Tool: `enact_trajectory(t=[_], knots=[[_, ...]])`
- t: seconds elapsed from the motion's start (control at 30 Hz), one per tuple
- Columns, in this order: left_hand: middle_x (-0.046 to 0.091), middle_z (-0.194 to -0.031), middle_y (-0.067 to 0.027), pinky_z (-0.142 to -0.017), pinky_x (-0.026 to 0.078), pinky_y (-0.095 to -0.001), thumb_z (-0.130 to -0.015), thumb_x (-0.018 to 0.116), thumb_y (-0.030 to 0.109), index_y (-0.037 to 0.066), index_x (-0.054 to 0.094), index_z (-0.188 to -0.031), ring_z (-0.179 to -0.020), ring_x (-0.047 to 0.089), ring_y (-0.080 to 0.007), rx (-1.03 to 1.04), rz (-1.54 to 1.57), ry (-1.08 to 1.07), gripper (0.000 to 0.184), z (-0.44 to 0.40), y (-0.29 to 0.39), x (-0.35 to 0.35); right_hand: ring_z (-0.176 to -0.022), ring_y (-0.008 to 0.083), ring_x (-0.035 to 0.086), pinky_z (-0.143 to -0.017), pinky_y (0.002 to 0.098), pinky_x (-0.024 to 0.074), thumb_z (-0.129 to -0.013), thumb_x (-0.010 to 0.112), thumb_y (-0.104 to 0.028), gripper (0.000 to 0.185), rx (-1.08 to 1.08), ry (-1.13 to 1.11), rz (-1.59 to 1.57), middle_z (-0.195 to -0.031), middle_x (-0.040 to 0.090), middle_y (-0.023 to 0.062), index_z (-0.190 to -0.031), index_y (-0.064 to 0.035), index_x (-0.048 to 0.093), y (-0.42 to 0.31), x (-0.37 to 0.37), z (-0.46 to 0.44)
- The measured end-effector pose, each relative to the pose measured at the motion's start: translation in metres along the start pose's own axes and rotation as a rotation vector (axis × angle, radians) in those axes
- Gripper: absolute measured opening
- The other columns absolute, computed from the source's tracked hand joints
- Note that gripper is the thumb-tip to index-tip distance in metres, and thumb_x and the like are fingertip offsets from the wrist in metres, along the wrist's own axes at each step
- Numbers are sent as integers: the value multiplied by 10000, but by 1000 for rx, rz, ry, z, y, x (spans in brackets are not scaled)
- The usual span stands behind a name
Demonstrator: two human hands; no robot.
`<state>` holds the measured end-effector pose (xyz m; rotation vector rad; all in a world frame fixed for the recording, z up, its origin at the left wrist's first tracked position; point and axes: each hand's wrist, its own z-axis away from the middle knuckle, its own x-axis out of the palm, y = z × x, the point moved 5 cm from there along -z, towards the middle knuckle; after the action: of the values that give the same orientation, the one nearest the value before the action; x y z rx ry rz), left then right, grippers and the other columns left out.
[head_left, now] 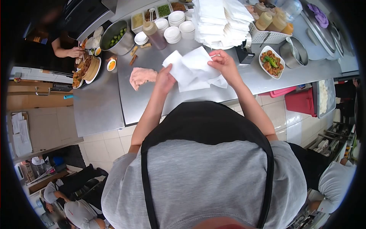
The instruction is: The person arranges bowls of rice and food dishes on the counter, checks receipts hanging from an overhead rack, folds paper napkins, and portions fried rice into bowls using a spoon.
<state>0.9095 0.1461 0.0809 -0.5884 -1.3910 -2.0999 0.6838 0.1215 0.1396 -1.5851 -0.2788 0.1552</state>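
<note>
Above the metal counter, both my hands hold white paper napkins (194, 70), partly unfolded and overlapping. My left hand (165, 79) grips their left edge, thumb on top. On the opposite side, my right hand (224, 65) pinches the upper right corner between thumb and fingers. A tall stack of white napkins (213, 26) stands just beyond them. To the left of my left hand lies a crumpled pink cloth (142, 78). Farther right than my right hand is a white bowl of food (272, 63) with green garnish.
Small white bowls (172, 35), a sauce bottle (154, 35) and a pot of green limes (119, 37) line the back left. A bottle basket (268, 37) and metal pot (294, 52) stand right. At far left, another person's hand (76, 52) is over a bamboo steamer (91, 69).
</note>
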Motion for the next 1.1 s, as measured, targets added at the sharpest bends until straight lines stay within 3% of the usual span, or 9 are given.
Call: enact_trajectory(t=[0.07, 0.27, 0.4, 0.47, 0.7, 0.77, 0.93, 1.0, 1.1], knots=[[517, -1181, -117, -896, 442, -375, -931, 374, 192, -7, 376, -1228, -1059, 536, -230, -42, -7, -94, 358, 6, -6, 25, -673, 115, 559, -646, 253, 455, -727, 649, -46, 263, 82, -26, -170, -754, 615, 30, -973, -71, 561, 3, 12, -2], [510, -1191, -102, -873, 449, -373, -931, 394, 234, -2, 381, -1231, -1043, 542, -215, -81, 119, -280, 382, 25, 0, 71, -706, 158, 583, -664, 270, 473, -705, 656, -59, 384, 3, 117, 131, -759, 605, 66, -1068, -85, 532, 28, 30, -10], [518, -1171, -98, -862, 452, -359, -916, 442, 200, 1, 411, -1208, -1035, 542, -200, 7, -74, -93, 355, 18, -10, 56, -688, 109, 575, -646, 220, 449, -749, 637, -13, 365, -24, 140, 224, -783, 619, 53, -1086, -43, 501, 19, 38, -9], [524, -1152, -102, -851, 459, -359, -898, 483, 149, 4, 429, -1193, -1039, 537, -194, 76, -138, -124, 333, 15, -10, 53, -715, 163, 590, -659, 253, 463, -750, 640, -31, 371, -361, 238, 431, -849, 627, 72, -1092, -42, 497, -5, 41, -1], [520, -1157, -135, -835, 467, -346, -891, 485, 114, 4, 411, -1207, -1009, 556, -209, 220, -114, -135, 342, 22, 26, 65, -878, 217, 577, -768, 318, 452, -767, 587, -41, 282, -416, 20, 528, -901, 595, 84, -1043, -81, 546, -63, 39, -14], [517, -1161, -163, -824, 470, -345, -893, 484, 129, 8, 390, -1223, -986, 568, -226, 297, -204, -163, 364, 30, 45, 69, -791, 222, 592, -697, 308, 465, -789, 565, -48, 190, -690, 145, 545, -887, 607, 80, -977, -73, 576, -102, 25, -32], [525, -1151, -160, -808, 470, -341, -899, 475, 156, 15, 383, -1228, -972, 572, -231, 296, -301, -126, 370, 36, 52, 49, -713, 136, 582, -630, 240, 453, -783, 630, -88, 133, -650, 334, 455, -852, 630, 59, -910, -49, 622, -156, -34, -110], [535, -1132, -146, -793, 471, -331, -902, 470, 160, 21, 398, -1214, -955, 575, -221, 256, -307, -83, 350, 35, 47, 38, -950, 317, 546, -826, 348, 445, -664, 698, -98, 537, -410, 372, 569, -1031, 539, 222, -1130, 15, 457, -145, -50, -137], [554, -1096, -131, -775, 473, -321, -905, 467, 162, 29, 432, -1177, -931, 579, -208, 232, -290, -58, 305, 38, 43, 28, -943, 363, 528, -808, 384, 442, -650, 667, -43, 464, -599, 540, 1119, -1010, 535, 218, -1081, 9, 504, -106, -50, -158]])
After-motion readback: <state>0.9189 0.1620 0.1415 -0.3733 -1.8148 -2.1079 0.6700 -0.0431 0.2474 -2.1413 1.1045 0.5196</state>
